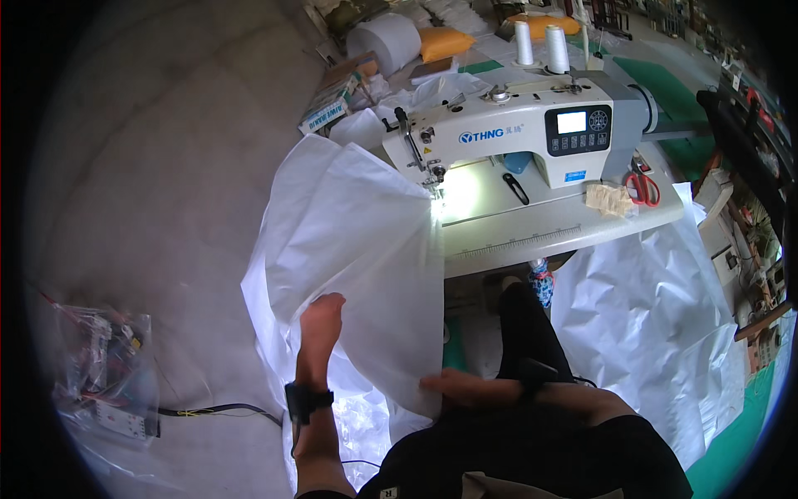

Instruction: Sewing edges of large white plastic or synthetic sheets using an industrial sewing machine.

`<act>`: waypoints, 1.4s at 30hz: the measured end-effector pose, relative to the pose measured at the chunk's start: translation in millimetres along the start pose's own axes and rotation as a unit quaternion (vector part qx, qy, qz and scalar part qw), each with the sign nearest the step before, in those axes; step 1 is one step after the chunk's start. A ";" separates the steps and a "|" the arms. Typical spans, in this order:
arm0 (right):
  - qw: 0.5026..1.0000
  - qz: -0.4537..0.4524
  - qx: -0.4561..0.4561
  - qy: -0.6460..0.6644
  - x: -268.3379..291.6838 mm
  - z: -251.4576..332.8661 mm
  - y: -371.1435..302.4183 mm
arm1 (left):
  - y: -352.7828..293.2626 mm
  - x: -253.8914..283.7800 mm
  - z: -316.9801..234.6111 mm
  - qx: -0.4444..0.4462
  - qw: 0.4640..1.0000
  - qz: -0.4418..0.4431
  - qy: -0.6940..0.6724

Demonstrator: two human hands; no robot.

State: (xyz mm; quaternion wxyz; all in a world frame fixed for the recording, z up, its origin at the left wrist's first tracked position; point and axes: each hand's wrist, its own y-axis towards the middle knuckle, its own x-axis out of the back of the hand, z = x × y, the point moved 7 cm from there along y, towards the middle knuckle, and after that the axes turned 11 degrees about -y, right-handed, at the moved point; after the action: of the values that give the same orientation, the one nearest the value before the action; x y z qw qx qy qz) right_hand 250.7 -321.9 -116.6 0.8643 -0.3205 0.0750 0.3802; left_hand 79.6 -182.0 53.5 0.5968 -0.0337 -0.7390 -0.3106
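1. The white sheet [366, 224] hangs down at the left side of the tabletop [532, 223], beside the lit needle end of the sewing machine [490, 129].
2. The left hand [322, 314] touches the sheet; its fingers are hidden, so one cannot tell its grip.
3. The right hand [453, 385] has its grip pinched on the sheet's near edge.

The wide fisheye camera, I notice, is worn on the head, looking steeply down past a black-clothed torso [565, 449] close at its lower edge and facing forward over the large, thin white sheet [374, 224] to the white-and-grey metal sewing machine [499, 125] just beyond, with pale grey floor [158, 183] along its left side
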 end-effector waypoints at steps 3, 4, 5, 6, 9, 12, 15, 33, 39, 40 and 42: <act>0.994 -0.079 0.070 -0.010 31.4 -1.0 23.8 | 4.1 25.4 -41.5 0.237 0.929 0.119 -0.258; 0.994 -0.080 0.069 -0.011 34.7 -0.3 25.1 | -4.2 18.6 -53.8 0.259 0.900 0.182 -0.299; 0.990 -0.092 0.102 0.032 34.0 20.9 17.4 | -22.1 16.0 -66.0 0.285 0.866 0.237 -0.337; 0.982 -0.109 0.136 0.076 37.7 36.6 11.2 | -33.6 11.6 -84.0 0.302 0.832 0.258 -0.387; 0.977 -0.109 0.161 0.084 57.7 43.8 26.1 | -54.2 -14.5 -98.0 0.278 0.843 0.252 -0.385; 0.978 -0.103 0.166 0.067 63.0 35.6 35.1 | -47.4 24.4 -109.1 0.008 0.997 -0.069 0.039; 0.982 -0.107 0.139 0.066 53.7 28.6 35.9 | -108.8 -39.4 -41.8 0.092 0.994 0.054 0.039; 0.955 -0.268 0.107 -0.076 54.1 28.9 12.4 | -6.2 50.1 -92.6 0.037 0.972 -0.125 0.194; 0.952 -0.252 0.152 -0.087 50.7 32.1 12.2 | 12.7 57.0 19.1 0.066 0.977 -0.106 0.174; 0.951 -0.256 0.150 -0.082 52.6 31.8 11.0 | 20.9 74.4 11.1 0.082 0.987 -0.113 0.079; 0.958 -0.238 0.136 -0.083 55.2 32.0 11.1 | 36.6 97.8 -40.9 -0.004 0.997 -0.054 0.059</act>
State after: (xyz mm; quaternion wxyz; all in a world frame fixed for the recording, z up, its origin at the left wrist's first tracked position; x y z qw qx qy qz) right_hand 277.9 -263.1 -117.7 0.9685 -0.1755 -0.0245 0.1752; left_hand 102.3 -204.3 160.9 0.6214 0.0217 -0.7022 -0.3468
